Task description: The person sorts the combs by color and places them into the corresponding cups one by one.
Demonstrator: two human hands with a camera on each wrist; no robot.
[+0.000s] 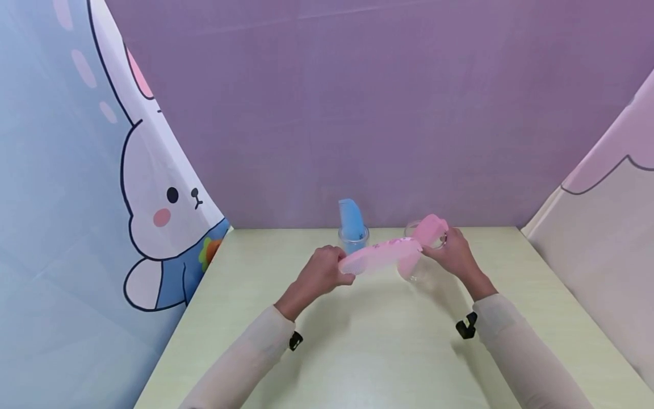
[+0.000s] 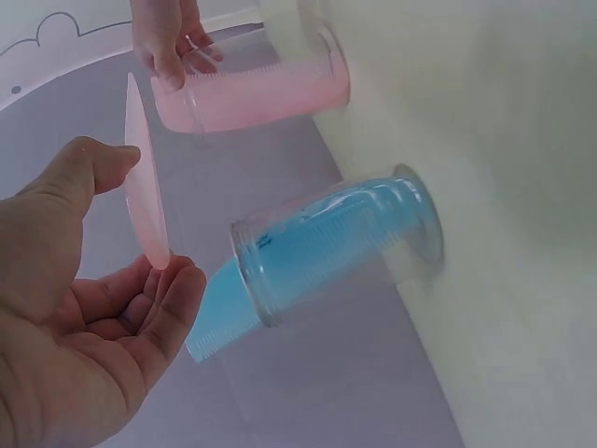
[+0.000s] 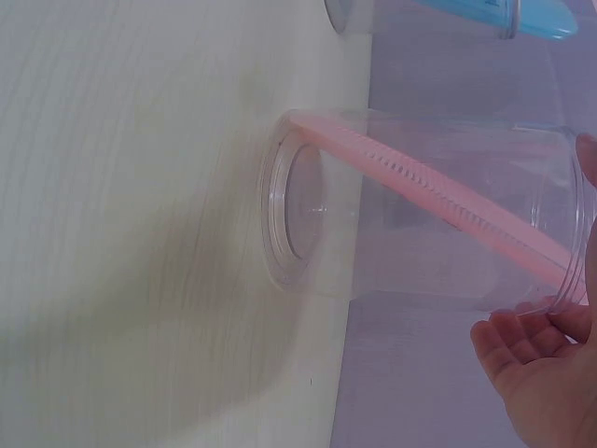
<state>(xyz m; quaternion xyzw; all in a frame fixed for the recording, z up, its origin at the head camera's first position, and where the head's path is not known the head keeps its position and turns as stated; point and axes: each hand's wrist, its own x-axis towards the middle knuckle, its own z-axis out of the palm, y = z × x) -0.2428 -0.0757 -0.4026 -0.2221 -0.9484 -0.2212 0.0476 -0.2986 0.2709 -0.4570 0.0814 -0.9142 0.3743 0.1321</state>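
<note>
My left hand [image 1: 325,269] pinches a pink comb [image 1: 380,254] by one end, between thumb and fingers. In the left wrist view this comb [image 2: 146,177] shows edge-on. At the mouth of a clear plastic jar [image 3: 429,271], my right hand [image 1: 455,253] grips the rim, thumb and fingers on opposite sides. Another pink comb [image 3: 410,182] leans slantwise inside that jar, its top end standing out past the rim. A second clear jar [image 2: 244,280] stands to the left, with a blue comb [image 1: 350,217] tilted in it and poking out of the top.
Both jars stand on a pale wooden table [image 1: 388,352], near its back edge. A purple cloth wall [image 1: 357,113] rises close behind them. A rabbit-print curtain [image 1: 148,216] hangs on the left, and a pink and white one [image 1: 603,238] on the right.
</note>
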